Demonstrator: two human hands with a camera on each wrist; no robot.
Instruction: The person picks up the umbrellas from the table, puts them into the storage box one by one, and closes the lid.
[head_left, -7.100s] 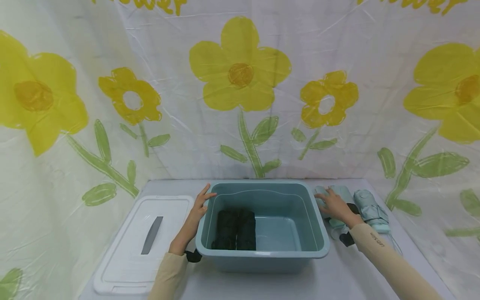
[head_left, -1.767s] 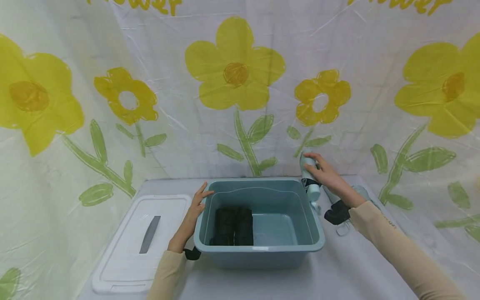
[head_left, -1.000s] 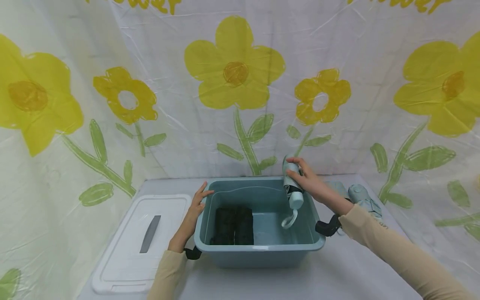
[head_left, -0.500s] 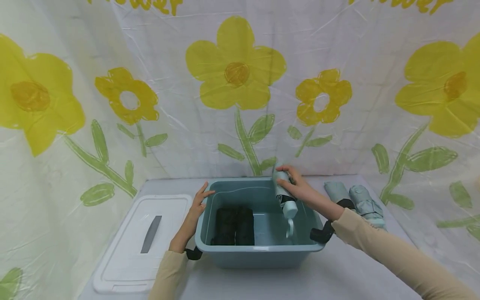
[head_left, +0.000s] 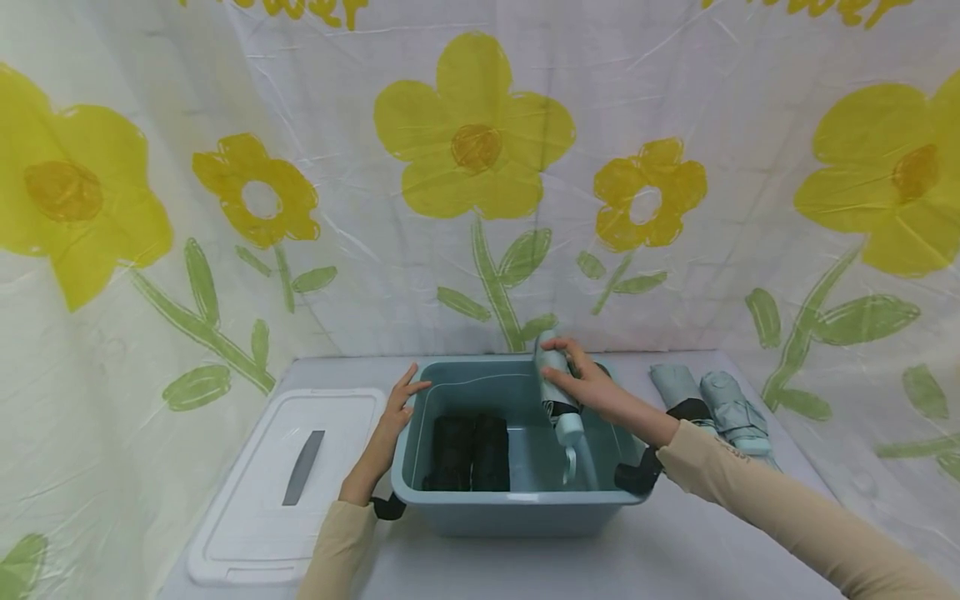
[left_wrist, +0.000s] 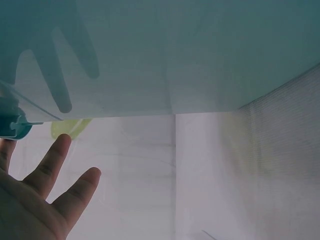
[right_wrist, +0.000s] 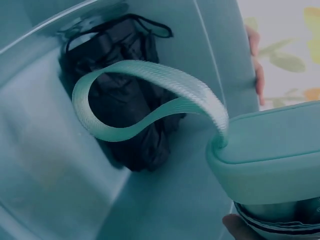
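Note:
My right hand (head_left: 588, 386) grips a folded light blue umbrella (head_left: 569, 430) over the right half of a blue-green plastic bin (head_left: 517, 497). The umbrella is tilted, its handle end lower and toward me. In the right wrist view its wrist strap (right_wrist: 150, 72) hangs in a loop from the handle (right_wrist: 270, 155). Two folded black umbrellas (head_left: 453, 454) lie side by side in the bin's left half. My left hand (head_left: 388, 421) rests at the bin's left rim with fingers spread; the left wrist view shows these fingers (left_wrist: 47, 170) straight beside the bin wall.
Two more folded light blue umbrellas (head_left: 731, 408) lie on the table right of the bin, partly hidden by the right forearm. A white lid (head_left: 247, 508) with a grey handle lies flat to the left. A flower-printed curtain (head_left: 360, 292) hangs behind the table.
The right hand has taken a light blue umbrella from the right side and carried it left over the bin, lately shifting slightly left and lower. The left hand has stayed at the rim.

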